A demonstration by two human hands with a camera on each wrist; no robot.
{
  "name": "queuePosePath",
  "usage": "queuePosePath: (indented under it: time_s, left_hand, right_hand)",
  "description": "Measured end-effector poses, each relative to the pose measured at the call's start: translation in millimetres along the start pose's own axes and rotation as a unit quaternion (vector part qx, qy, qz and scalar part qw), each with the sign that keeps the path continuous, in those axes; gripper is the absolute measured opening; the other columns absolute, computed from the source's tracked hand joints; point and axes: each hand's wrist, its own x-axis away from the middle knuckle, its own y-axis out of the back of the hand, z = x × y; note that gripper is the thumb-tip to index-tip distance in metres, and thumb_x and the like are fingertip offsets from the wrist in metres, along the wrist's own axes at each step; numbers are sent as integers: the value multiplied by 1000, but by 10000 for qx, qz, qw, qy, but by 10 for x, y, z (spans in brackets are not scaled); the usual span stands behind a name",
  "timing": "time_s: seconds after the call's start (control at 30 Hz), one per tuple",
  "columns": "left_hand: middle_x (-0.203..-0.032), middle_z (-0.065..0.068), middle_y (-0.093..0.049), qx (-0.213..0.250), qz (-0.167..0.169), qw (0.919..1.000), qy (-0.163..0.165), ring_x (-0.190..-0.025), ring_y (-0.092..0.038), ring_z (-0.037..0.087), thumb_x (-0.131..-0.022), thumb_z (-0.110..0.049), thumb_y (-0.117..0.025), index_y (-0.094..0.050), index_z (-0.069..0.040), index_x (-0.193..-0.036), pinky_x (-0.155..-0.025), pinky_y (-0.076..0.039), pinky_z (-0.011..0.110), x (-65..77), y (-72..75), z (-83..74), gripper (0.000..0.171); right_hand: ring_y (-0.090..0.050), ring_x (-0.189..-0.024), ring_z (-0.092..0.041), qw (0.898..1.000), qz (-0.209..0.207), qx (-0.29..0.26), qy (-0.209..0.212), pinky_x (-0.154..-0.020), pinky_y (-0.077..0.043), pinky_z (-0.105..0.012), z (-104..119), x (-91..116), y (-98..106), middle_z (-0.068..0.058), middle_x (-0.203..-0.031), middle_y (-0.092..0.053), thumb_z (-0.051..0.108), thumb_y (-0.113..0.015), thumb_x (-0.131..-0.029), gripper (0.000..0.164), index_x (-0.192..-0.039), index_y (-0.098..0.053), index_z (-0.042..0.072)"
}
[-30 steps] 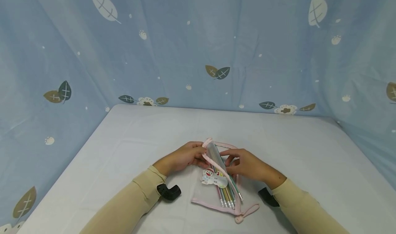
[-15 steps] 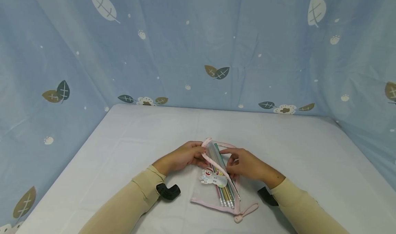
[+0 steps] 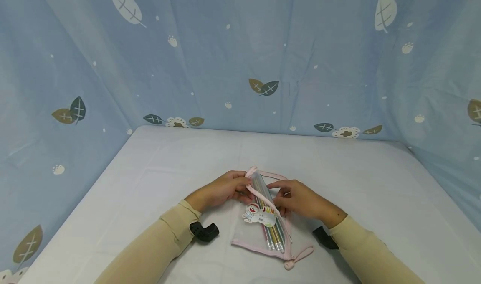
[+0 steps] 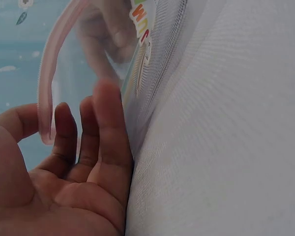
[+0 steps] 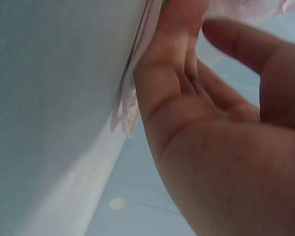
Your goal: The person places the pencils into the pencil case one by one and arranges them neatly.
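Observation:
A see-through mesh pencil pouch (image 3: 246, 234) with pink edging lies on the table with several pencils (image 3: 276, 236) in it. A cartoon tag (image 3: 259, 215) sits on its front. My left hand (image 3: 227, 188) pinches the upper left pink edge between thumb and index finger; the left wrist view shows the other fingers (image 4: 113, 132) behind the clear sheet. At the right side, my right hand (image 3: 298, 198) has its thumb and curled fingers on the pouch's edge, its index finger reaching over the pencils. In the right wrist view my fingers hide most of that edge.
A pink zip pull with a loop (image 3: 302, 254) hangs from the pouch's lower right corner. White cloth covers the table (image 3: 169, 158). Blue leaf-print curtains (image 3: 225, 58) stand behind and at both sides. Black wrist mounts (image 3: 204, 232) sit beneath both forearms.
The pencil ends that stuck out past the pouch's right pink edge have shifted left and now lie inside with the others. Both hands have hardly moved.

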Motion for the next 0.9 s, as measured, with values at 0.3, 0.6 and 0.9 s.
queuePosePath:
  time_s: [0.3, 0.6, 0.9]
  left_hand:
    - [-89, 3, -65, -572, -197, 9979, 229, -67, -64, 13, -105, -25, -48, -59, -2, -117, -55, -48, 24, -72, -51, -17, 29]
    - [-83, 3, -60, -1368, -421, 9891, 341, -60, -55, 12, -105, -37, -47, -61, -9, -94, -52, -41, 24, -213, -130, -178, 34]
    - [-66, -1, -51, -2056, -661, 9748, 552, -57, -54, 15, -102, -55, -45, -58, 1, -93, -51, -35, 26, -356, -256, -277, 58]
  right_hand:
    - [-63, -65, -21, 9955, -871, 323, -176, -58, -56, -31, -26, 81, 176, -13, -83, -64, 7, -57, -100, 37, -136, -56, -2]
    - [-64, -68, -24, 9841, -1533, 845, -310, -59, -54, -27, -115, 239, 434, -15, -88, -66, 10, -59, -100, 34, -132, -59, 2]
    - [-64, -69, -17, 9734, -1764, 1374, -503, -57, -50, -27, -177, 397, 533, -10, -92, -66, 12, -60, -99, 34, -132, -60, 4]
